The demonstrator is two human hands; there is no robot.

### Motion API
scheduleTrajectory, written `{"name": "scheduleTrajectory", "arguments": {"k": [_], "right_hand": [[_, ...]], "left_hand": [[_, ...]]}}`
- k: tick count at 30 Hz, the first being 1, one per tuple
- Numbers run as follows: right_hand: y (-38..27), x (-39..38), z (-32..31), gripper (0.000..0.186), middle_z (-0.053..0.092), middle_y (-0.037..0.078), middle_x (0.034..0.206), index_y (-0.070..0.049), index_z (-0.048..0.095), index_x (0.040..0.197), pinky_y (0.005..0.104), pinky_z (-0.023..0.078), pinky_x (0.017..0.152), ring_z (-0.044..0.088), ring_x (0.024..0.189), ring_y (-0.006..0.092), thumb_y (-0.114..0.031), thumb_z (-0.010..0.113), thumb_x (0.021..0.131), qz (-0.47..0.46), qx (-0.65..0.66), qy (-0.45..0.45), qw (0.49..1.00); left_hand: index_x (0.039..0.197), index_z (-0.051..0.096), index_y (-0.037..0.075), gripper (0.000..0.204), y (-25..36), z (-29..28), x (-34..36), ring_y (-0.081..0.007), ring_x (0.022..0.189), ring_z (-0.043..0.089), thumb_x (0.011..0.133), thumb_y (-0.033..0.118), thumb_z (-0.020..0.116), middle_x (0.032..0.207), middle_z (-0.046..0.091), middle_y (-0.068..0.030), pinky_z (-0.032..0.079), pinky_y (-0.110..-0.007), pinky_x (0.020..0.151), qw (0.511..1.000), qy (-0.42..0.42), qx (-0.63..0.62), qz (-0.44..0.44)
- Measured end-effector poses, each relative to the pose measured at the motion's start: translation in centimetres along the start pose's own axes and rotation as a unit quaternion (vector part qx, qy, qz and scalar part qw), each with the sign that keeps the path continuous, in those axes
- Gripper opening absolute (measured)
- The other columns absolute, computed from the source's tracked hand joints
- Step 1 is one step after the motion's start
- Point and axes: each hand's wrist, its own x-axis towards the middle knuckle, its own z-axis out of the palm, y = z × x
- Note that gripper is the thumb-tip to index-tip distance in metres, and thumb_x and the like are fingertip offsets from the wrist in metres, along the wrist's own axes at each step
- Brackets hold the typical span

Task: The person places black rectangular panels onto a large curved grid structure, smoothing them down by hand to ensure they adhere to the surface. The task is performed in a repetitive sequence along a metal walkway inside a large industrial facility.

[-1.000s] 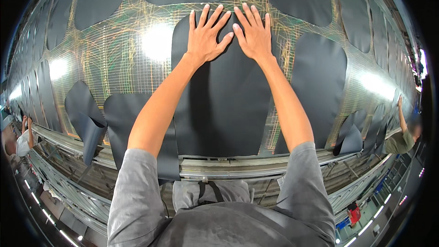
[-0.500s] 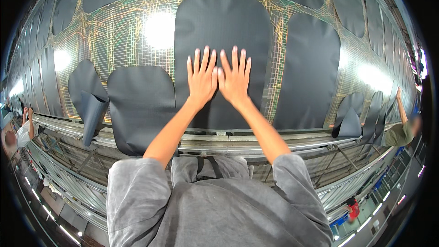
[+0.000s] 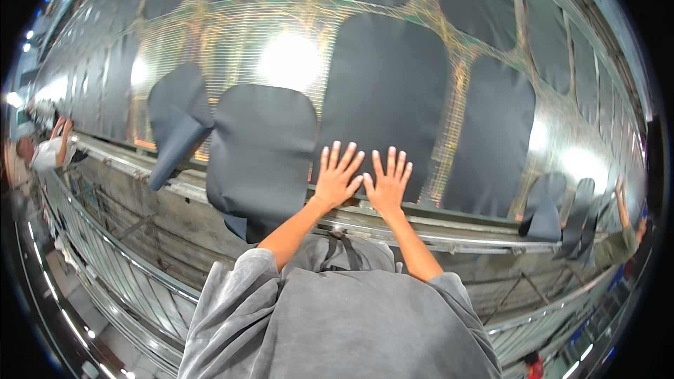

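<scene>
My left hand (image 3: 338,179) and my right hand (image 3: 385,182) are side by side near the lower edge of a large dark grey sheet piece (image 3: 382,84), palms down with fingers spread. The piece has rounded upper corners and lies on a shiny surface (image 3: 256,28) criss-crossed with yellow, orange and green lines. Just left of my left hand, a similar piece (image 3: 260,147) hangs partly over the lower edge, its bottom bent. Another flat piece (image 3: 488,133) lies to the right of my hands.
Folded pieces hang at left (image 3: 175,119) and right (image 3: 544,203). A metal rail (image 3: 435,237) runs along the surface's lower edge. Co-workers at far left (image 3: 49,154) and far right (image 3: 616,242) have hands at the surface. Railings (image 3: 126,260) fill the lower sides.
Both my hands have moved down the large piece from its top, past its middle, to its lower edge, staying flat and spread. The view has also shifted and turned slightly.
</scene>
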Motion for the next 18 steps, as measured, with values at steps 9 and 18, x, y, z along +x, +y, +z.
{"name": "scheduleTrajectory", "arguments": {"k": [9,18], "right_hand": [[-2.3,0.0,-3.7,0.070,0.026,0.023,0.157,-0.007,0.049,0.142,0.0552,0.014,0.118,0.019,0.146,0.0423,-0.047,0.064,0.087,0.047,0.099,-0.092,0.990],[-17.1,-5.0,3.1,0.061,0.067,0.019,0.077,0.003,0.070,0.096,0.0423,0.049,0.074,0.065,0.075,0.0315,-0.056,0.056,0.091,0.014,0.213,-0.238,0.947]], "left_hand": [[0.129,0.060,0.005,0.045,-4.0,-9.7,-5.2,-0.0333,0.123,0.056,0.093,0.031,0.061,0.128,0.063,-0.0161,0.042,-0.044,0.105,0.920,0.005,-0.331,-0.212],[0.101,0.070,0.000,0.019,-12.3,-14.4,-28.6,-0.0147,0.074,0.068,0.095,0.015,0.060,0.085,0.072,-0.0098,0.052,-0.029,0.064,0.775,0.405,-0.303,-0.378]]}}
